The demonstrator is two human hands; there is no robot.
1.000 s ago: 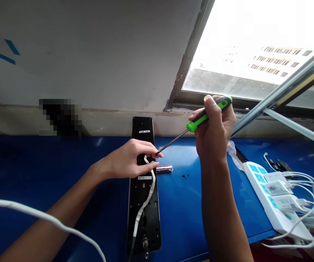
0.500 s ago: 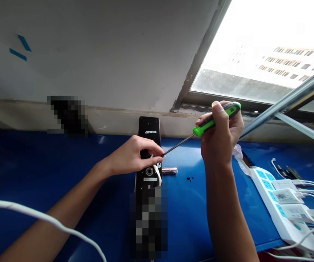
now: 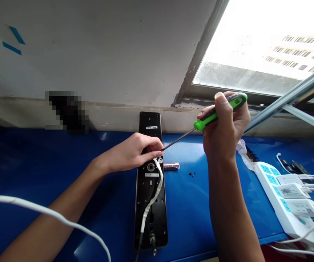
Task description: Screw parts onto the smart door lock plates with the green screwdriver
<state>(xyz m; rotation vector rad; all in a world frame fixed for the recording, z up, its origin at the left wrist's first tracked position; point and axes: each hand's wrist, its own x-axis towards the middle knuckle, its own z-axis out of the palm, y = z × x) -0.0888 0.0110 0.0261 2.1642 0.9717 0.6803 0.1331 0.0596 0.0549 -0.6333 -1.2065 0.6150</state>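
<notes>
As the black lock panel point(image 3: 158, 218) needs steadying, I have the left hand point(image 3: 133, 154) curled over it, right hand point(image 3: 225, 125) pinching the green screwdriver point(image 3: 206, 122).

A white power strip point(image 3: 282, 211) — 3 chargers point(image 3: 293, 190) plugged in.

Head-worn camera looks forward, down; left hand point(image 3: 131, 154), right hand point(image 3: 225, 127) near

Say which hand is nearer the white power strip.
Right. The right hand, holding a screwdriver, is up-left of the white power strip, not touching it; the left hand is much farther left.
</notes>
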